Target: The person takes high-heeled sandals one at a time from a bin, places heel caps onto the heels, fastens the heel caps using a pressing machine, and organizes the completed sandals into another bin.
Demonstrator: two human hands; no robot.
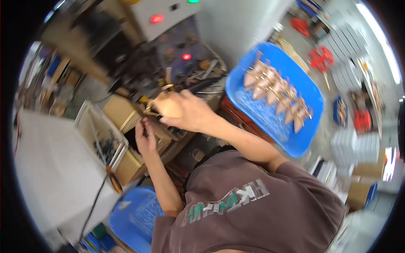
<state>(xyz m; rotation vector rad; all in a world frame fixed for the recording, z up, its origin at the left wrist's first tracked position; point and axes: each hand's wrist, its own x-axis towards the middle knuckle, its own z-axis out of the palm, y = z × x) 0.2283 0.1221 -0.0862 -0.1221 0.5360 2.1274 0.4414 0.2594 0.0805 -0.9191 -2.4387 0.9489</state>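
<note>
My right hand [192,111] is closed around a beige shoe [168,106] with gold-coloured trim and a thin strap. Its smooth pale underside faces up, beside the machine's dark work area. Lower and to the left, my left hand [147,138] is closed with its fingertips together on a small dark piece [146,132] whose kind I cannot make out. That hand is apart from the shoe, just right of a white bin [123,148] holding several small dark pieces [106,148].
A blue basin [310,84] at the right holds a row of several pointed beige shoes [276,90] with gold straps. The machine's panel [143,19] has lit buttons. Orange-handled scissors [114,180] lie by the white table [59,168]. Another blue basin [137,215] stands lower left.
</note>
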